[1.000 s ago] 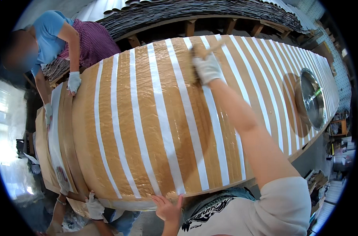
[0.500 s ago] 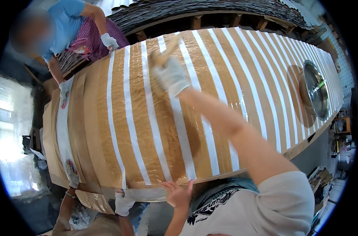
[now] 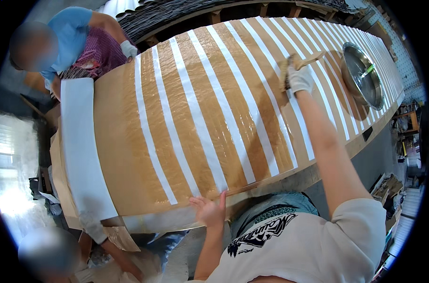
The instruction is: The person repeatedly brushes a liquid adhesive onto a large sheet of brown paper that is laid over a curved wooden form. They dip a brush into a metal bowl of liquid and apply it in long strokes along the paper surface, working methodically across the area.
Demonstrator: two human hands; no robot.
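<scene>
In my gloved right hand (image 3: 300, 79) is a wide brush (image 3: 312, 58) with a pale wooden handle, its bristles against the striped surface right of the middle. Brown sheets (image 3: 113, 155) lie along the long table, overlaid or edged by evenly spaced white strips (image 3: 202, 125). Their left and middle part looks wet and glossy. My bare left hand (image 3: 209, 210) rests at the near edge of the sheets, by the lower ends of the strips, fingers spread and holding nothing. Right of the brush stands a round metal bowl (image 3: 349, 84) with a green-marked item inside.
At the left end lies a broad white sheet (image 3: 84, 151). One co-worker in blue (image 3: 73, 30) stands at the far left, a gloved hand at the far edge; another person's gloved hand (image 3: 92, 225) is at the sheet's near end. Dark stacked sheets (image 3: 172, 16) run behind the table.
My right hand has carried the brush rightward, closer to the bowl. My left hand stays at the near edge. At the left end, the white sheet now shows much wider, and the co-workers' hands have shifted.
</scene>
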